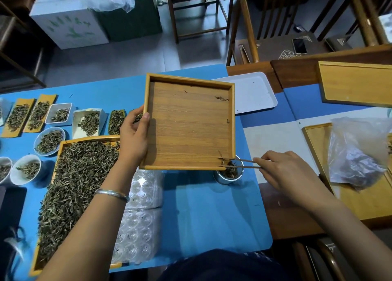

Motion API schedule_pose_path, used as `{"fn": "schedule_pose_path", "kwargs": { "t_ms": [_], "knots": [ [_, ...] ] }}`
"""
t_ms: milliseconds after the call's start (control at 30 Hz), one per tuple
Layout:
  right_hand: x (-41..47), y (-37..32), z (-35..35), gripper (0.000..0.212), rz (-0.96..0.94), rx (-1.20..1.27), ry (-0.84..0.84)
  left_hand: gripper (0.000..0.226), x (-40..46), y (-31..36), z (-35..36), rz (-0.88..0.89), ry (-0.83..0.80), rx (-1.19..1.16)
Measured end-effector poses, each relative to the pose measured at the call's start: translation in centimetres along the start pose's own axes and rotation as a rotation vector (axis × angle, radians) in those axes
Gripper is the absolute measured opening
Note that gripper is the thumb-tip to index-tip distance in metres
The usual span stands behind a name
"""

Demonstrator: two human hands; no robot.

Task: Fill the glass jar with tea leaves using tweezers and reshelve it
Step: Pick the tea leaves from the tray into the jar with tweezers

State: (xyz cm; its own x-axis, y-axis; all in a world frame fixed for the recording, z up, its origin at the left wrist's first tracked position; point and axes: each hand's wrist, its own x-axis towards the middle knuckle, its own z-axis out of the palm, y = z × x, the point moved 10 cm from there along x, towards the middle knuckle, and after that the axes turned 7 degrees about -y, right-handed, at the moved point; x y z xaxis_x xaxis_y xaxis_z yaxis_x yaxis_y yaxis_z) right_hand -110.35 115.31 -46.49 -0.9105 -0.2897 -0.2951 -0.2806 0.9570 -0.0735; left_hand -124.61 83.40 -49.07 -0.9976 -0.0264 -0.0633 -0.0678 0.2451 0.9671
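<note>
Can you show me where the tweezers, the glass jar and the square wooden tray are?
tweezers (244, 164), head view, middle of the two thin arms.
glass jar (230, 177), head view, front wall below the rim.
square wooden tray (188, 132), head view, bare floor of the tray.

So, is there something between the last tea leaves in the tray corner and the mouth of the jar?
Nothing visible blocks them. The left hand holds the wooden tray with its corner over the glass jar. The tweezers in the right hand reach the leaves at that corner, directly above the open jar.
</note>
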Motion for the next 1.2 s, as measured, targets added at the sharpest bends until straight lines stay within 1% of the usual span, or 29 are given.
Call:
{"fn": "schedule_pose_path", "kwargs": {
  "t_ms": [100,167,267,367,533,700,767,867,933,1033,1133,1200],
  "knots": [
    [-1.1,0.5,0.1,0.03,0.046,0.014,0.0,0.029,0.2,-0.1,-0.1,0.001,0.017,-0.004],
    [-1.5,0.2,-0.5,0.027,0.068,0.03,0.033,0.028,0.2,-0.1,-0.1,-0.001,0.018,-0.007],
    [-1.7,0.0,-1.3,0.027,0.159,0.131,0.055,0.024,0.2,0.2,0.0,0.014,0.014,-0.007],
    [-1.3,-0.6,-2.1,0.028,0.234,0.205,0.115,0.025,0.0,0.4,0.1,0.019,0.009,0.001],
    [-0.1,-2.5,-1.4,0.029,0.295,0.208,0.081,0.022,-0.2,0.5,0.2,0.022,-0.005,0.004],
    [-1.1,-3.3,-0.1,0.026,0.357,0.27,0.022,0.022,-0.1,0.4,0.1,0.015,-0.007,0.012],
    [-0.7,-3.3,-1.2,0.025,0.367,0.32,0.084,0.021,-0.2,0.4,0.1,0.014,-0.014,0.015],
    [2.1,-2.6,-5.0,0.025,0.383,0.379,0.29,0.019,-0.2,0.5,0.2,0.021,-0.017,0.012],
    [4.8,-2.1,-6.9,0.026,0.401,0.382,0.355,0.022,-0.3,0.4,0.0,0.023,-0.01,0.026],
    [7.3,-0.8,-7.9,0.025,0.467,0.379,0.383,0.029,-0.2,0.0,-0.1,0.009,0.0,0.03],
    [7.9,0.1,-7.5,0.025,0.516,0.352,0.381,0.023,-0.1,-0.1,-0.2,-0.001,0.007,0.011],
    [8.1,0.3,-6.8,0.024,0.534,0.333,0.347,0.022,-0.1,-0.1,-0.2,-0.003,0.004,-0.002]
  ]
}}
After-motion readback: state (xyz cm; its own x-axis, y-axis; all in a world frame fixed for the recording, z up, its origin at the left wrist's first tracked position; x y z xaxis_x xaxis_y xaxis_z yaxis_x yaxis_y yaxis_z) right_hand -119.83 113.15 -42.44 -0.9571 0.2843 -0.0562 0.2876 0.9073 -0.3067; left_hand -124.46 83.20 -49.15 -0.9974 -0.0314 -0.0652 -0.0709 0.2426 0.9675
